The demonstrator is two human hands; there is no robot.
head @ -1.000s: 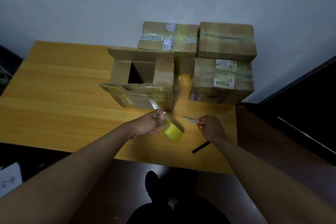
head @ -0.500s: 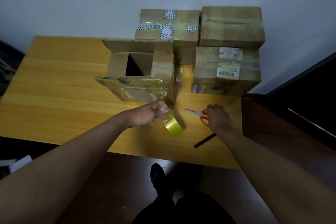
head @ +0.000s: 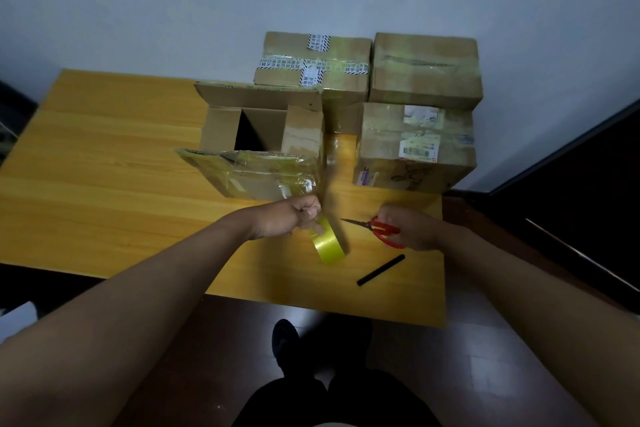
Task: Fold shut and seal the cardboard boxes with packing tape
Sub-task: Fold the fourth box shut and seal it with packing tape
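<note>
Yellow packing tape roll (head: 328,243) hangs gripped in the left hand (head: 290,218) above the wooden table (head: 104,184), just before the open cardboard box (head: 258,146). Right hand (head: 410,227) grasps red-handled scissors (head: 377,229) beside three sealed boxes (head: 415,146).

The room is dim and the colours look flat. The table (head: 104,163) is the brightest part. Edges bend from the wide lens, and fine detail is soft.

A yellow wooden table (head: 104,163) stood against the wall, bearing an open cardboard box (head: 256,146), three apparently sealed boxes (head: 415,146), and a black stick (head: 380,270).
</note>
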